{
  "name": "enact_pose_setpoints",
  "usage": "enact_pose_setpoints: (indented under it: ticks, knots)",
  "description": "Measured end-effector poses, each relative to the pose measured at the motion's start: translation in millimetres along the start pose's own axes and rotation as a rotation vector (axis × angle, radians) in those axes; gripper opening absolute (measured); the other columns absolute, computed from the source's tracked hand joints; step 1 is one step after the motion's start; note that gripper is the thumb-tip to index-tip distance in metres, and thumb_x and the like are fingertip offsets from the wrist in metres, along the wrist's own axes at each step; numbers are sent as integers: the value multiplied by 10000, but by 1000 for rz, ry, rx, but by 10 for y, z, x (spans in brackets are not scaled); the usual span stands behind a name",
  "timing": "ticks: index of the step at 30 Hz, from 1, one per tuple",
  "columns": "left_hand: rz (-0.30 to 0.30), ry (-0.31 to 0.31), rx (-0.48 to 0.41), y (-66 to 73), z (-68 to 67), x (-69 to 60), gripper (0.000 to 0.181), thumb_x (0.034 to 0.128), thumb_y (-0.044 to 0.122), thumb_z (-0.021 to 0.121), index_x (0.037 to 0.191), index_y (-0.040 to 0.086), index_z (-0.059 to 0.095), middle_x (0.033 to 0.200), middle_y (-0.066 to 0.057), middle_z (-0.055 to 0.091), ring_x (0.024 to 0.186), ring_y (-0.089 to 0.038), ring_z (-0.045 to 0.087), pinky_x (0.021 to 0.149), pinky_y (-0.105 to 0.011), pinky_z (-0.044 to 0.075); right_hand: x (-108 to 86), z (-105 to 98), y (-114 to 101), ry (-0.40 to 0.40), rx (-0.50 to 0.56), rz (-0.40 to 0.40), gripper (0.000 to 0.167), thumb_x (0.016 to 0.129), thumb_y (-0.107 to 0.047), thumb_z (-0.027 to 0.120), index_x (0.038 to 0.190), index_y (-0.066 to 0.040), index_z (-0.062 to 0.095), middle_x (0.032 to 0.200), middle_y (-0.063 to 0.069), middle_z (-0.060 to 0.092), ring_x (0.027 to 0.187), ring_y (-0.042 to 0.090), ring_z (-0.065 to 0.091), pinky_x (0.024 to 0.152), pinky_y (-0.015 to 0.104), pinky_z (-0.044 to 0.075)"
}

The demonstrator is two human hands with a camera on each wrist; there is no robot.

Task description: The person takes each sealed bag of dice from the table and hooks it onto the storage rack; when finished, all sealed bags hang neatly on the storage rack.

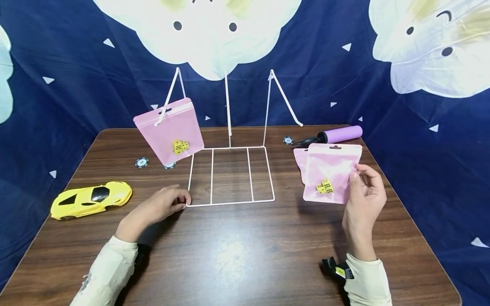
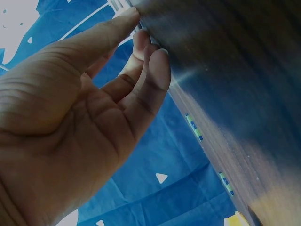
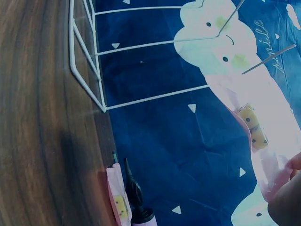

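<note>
Right hand (image 1: 365,199): pinching bag A (image 1: 317,159) by its right side, thumb against fingers. Bag A is pink, yellow dice (image 1: 324,186) inside, upright, held clear of the worktop (image 1: 268,242) toward its right edge. Left hand (image 1: 164,204): fingers curled, thumb and fingertips gripping the near-left corner of the white rack (image 1: 229,203).

Rack stands toward the worktop's far edge, hooks up top. Bag B (image 1: 158,138), also pink with dice, hangs tilted on the left hook. Bag C (image 1: 300,163) lies near the far-right corner, partly hidden by A in the head view; purple pump (image 1: 342,134) just beyond. One chip (image 1: 288,140) near the far edge by the pump nozzle, two left of the rack, one part-covered by B. Yellow car (image 1: 92,199) at the left edge.
</note>
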State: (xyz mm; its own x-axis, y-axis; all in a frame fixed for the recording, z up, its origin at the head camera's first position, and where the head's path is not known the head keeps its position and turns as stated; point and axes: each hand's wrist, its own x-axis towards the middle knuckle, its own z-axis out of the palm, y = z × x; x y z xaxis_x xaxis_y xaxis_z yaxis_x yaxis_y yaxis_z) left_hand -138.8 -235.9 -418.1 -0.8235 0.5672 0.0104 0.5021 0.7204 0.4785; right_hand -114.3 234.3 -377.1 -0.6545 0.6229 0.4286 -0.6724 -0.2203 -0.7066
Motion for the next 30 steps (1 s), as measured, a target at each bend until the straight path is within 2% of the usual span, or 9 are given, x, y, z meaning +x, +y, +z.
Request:
enact_pose_setpoints:
  ticks: [11, 24, 30]
  knots:
    - [-10, -3, 4, 7, 7, -17, 225, 935, -41, 801, 953, 149, 682, 871, 39, 590, 788, -116, 561, 706, -355, 505, -13, 146, -69, -9, 69, -13, 151, 936, 220, 663, 1083, 191, 687, 916, 135, 634, 784, 154, 589, 687, 187, 495]
    - [15, 20, 4, 9, 12, -16, 240, 919, -55, 804, 949, 149, 681, 864, 48, 593, 787, -116, 571, 712, -356, 509, -8, 274, -88, 3, 126, -16, 155, 938, 233, 638, 1086, 201, 668, 957, 181, 633, 787, 180, 567, 688, 207, 500]
    - [18, 23, 4, 4, 16, -23, 235, 920, -44, 809, 944, 150, 679, 863, 46, 592, 789, -118, 571, 710, -358, 507, -20, 349, -140, -10, 133, -28, 153, 938, 230, 638, 1087, 205, 667, 950, 180, 637, 838, 187, 583, 709, 210, 502]
